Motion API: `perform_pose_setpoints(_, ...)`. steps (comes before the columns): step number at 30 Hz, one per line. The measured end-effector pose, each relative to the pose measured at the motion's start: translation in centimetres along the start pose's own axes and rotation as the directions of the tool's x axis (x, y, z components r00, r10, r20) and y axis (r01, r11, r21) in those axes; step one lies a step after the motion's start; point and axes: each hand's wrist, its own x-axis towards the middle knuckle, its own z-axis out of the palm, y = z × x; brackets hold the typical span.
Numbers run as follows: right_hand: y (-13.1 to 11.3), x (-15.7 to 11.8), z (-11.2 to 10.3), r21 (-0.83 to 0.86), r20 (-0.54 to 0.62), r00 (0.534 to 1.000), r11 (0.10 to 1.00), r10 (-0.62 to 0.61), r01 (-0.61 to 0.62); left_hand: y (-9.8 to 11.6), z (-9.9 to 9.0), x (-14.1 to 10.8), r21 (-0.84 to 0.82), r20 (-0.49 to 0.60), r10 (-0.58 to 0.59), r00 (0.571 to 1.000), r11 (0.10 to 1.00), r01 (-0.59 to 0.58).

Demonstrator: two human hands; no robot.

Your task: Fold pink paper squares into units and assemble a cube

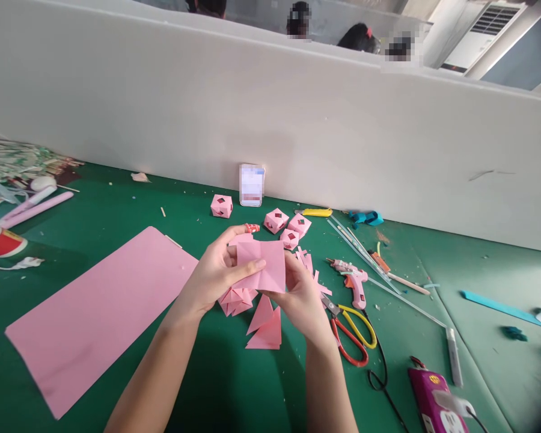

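A small square of pink paper point(273, 267) with crease lines is held up over the middle of the table. My left hand point(220, 267) grips its left side, thumb pressed flat on the front, a red patterned wrap on one fingertip. At the paper's right edge my right hand point(304, 294) is closed, with most of its fingertips hidden behind the sheet. Below the hands lie folded pink triangles point(268, 331) and a cluster of folded pink pieces point(237, 300). Just beyond stand several pink paper polyhedra point(276, 221), with another point(221, 206) further left.
A large pink sheet point(103, 319) lies at left. Scissors point(354, 337), a glue gun point(354, 279), glue sticks point(365, 255) and a yellow cutter point(317, 212) lie right. A phone point(252, 185) leans on the white partition point(162, 102). A purple power strip point(433, 397) sits near right.
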Motion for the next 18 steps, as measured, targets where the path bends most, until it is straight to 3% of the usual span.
perform_pose_setpoints(8,-0.37,-0.02,-0.31,-0.111,-0.028,1.000,0.994,0.014,-0.017,0.03,-0.02,-0.09,0.085,0.066,-0.051,0.996,0.995,0.045)
perform_pose_setpoints(14,0.21,-0.02,-0.40,0.063,-0.012,0.999,0.997,0.043,-0.042,0.08,0.12,-0.13,0.088,0.090,-0.051,0.995,0.995,0.043)
perform_pose_setpoints(18,0.40,0.12,-0.56,0.116,-0.084,0.993,0.991,0.080,-0.070,-0.17,-0.11,-0.09,0.102,0.008,0.020,1.000,0.995,-0.020)
